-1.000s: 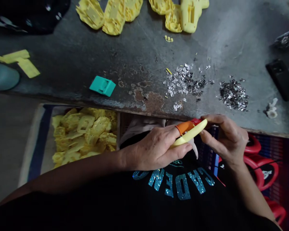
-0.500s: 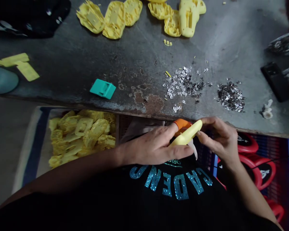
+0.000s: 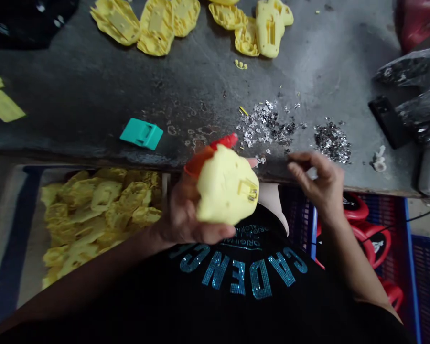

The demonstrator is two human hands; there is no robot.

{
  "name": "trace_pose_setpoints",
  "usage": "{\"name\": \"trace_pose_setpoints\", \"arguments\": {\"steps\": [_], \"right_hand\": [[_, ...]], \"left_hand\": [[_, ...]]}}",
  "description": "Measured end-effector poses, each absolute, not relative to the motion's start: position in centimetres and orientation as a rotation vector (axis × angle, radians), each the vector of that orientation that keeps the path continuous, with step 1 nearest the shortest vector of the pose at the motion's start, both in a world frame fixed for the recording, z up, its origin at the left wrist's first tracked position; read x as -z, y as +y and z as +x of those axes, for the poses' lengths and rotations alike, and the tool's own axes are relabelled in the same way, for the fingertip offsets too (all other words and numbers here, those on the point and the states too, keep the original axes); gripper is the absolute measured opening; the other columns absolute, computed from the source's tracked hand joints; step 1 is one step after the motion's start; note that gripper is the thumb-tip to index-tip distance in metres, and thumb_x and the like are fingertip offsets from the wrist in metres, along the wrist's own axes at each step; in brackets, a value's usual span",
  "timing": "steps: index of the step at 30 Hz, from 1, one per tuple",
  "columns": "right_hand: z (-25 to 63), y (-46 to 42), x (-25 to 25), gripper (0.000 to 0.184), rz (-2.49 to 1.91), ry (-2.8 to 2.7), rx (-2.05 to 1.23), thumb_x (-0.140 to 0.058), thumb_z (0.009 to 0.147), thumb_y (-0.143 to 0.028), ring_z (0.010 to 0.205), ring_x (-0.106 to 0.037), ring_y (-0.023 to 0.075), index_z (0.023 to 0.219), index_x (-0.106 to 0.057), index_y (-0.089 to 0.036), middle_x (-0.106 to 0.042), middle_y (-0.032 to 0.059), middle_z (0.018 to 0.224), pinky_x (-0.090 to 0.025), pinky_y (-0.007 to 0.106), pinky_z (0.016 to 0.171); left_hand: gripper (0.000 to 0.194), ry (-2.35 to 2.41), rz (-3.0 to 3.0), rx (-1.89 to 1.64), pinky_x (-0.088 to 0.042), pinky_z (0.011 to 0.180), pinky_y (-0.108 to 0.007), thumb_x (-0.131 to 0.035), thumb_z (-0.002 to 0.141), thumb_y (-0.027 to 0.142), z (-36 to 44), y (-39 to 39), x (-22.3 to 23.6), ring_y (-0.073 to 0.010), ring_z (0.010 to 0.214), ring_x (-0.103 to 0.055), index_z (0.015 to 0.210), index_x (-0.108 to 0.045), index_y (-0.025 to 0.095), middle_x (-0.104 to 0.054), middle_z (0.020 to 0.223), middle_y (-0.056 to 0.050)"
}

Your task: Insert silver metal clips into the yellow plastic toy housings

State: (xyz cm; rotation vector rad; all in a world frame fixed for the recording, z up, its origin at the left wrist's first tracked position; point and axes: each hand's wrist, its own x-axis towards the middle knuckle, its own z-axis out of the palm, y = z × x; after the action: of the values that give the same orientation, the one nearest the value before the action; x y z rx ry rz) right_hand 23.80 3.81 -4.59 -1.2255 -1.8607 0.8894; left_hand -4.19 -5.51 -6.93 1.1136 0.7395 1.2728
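My left hand [image 3: 186, 215] grips a yellow plastic shell [image 3: 229, 188], its outer face turned up to me. Metal contacts show in the small rectangular slot near the shell's right end. Orange and red coverings wrap fingers of that hand. To the right, apart from the shell, my right hand [image 3: 317, 179] hovers at the table edge with thumb and forefinger drawn together. Whatever lies between those fingertips is too small to make out. Just beyond it are a pile of small metal clips [image 3: 332, 141] and a looser scatter of metal clips [image 3: 267, 125].
Yellow shells [image 3: 155, 28] lie along the far side of the table. A teal block [image 3: 142, 134] sits near the front edge. Below left is a heap of yellow parts [image 3: 103, 210]; below right, a blue crate [image 3: 412, 267] with red-rimmed items. A black phone [image 3: 390, 119] lies right.
My right hand has come away from the shell. My left hand has moved left and turned the shell from edge-on to show its broad slotted face. The view has shifted right.
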Motion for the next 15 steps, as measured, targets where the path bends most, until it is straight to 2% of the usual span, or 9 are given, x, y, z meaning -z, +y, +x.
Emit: {"name": "trace_pose_setpoints", "arguments": {"steps": [2,4,6,9,12,15], "right_hand": [[25.1,6.7,4.8,0.005,-1.318,-2.034,-0.456,-0.081,0.102,-0.034,0.091,-0.069,0.0236,0.102,-0.084,-0.030,-0.080,0.0036,0.095,-0.059,0.044,0.091],[25.7,8.9,5.3,0.003,-1.323,-2.163,-0.324,-0.080,0.100,-0.029,0.089,-0.067,0.0250,0.098,-0.082,-0.030,-0.077,0.0038,0.092,-0.057,0.045,0.091],[26.0,10.3,5.7,0.007,-1.294,-2.231,-0.353,-0.078,0.098,-0.025,0.088,-0.066,0.0251,0.094,-0.079,-0.030,-0.076,0.0034,0.090,-0.056,0.043,0.087],[26.5,11.0,5.3,0.009,-1.225,-2.348,-0.550,-0.077,0.097,-0.022,0.082,-0.068,0.0237,0.091,-0.077,-0.029,-0.077,0.0023,0.087,-0.055,0.039,0.077],[27.4,10.6,4.5,0.008,-1.184,-2.429,-0.698,-0.077,0.096,-0.023,0.079,-0.070,0.0228,0.092,-0.079,-0.029,-0.080,0.0022,0.089,-0.053,0.038,0.074],[27.8,9.2,4.3,0.012,-1.281,-2.281,-0.526,-0.072,0.103,-0.027,0.088,-0.073,0.0235,0.106,-0.084,-0.028,-0.082,0.0035,0.097,-0.054,0.039,0.082]], "left_hand": [[0.097,0.683,1.021,-1.333,-0.068,0.112,-0.046,-0.096,0.087,0.051,-4.2,-5.0,6.7,-0.0349,0.144,-0.074,0.172,-0.052,0.033,-0.073,0.164,-0.013],[0.081,0.689,0.932,-1.299,-0.065,0.118,-0.049,-0.090,0.096,0.050,-4.4,-4.7,6.3,-0.0364,0.151,-0.070,0.167,-0.057,0.030,-0.076,0.160,-0.013],[0.073,0.694,0.850,-1.199,-0.059,0.125,-0.055,-0.088,0.100,0.054,-4.6,-4.6,6.0,-0.0388,0.157,-0.066,0.163,-0.059,0.030,-0.077,0.160,-0.013],[0.073,0.656,0.707,-1.010,-0.058,0.127,-0.061,-0.086,0.100,0.063,-4.9,-4.8,6.1,-0.0411,0.150,-0.071,0.159,-0.063,0.028,-0.076,0.161,-0.014],[0.079,0.617,0.577,-0.964,-0.062,0.122,-0.061,-0.085,0.097,0.071,-4.4,-4.7,6.5,-0.0421,0.142,-0.076,0.159,-0.064,0.027,-0.079,0.156,-0.015],[0.080,0.601,0.479,-0.981,-0.068,0.114,-0.054,-0.081,0.100,0.073,-3.5,-4.2,6.7,-0.0383,0.139,-0.078,0.162,-0.060,0.027,-0.084,0.145,-0.013]]}}
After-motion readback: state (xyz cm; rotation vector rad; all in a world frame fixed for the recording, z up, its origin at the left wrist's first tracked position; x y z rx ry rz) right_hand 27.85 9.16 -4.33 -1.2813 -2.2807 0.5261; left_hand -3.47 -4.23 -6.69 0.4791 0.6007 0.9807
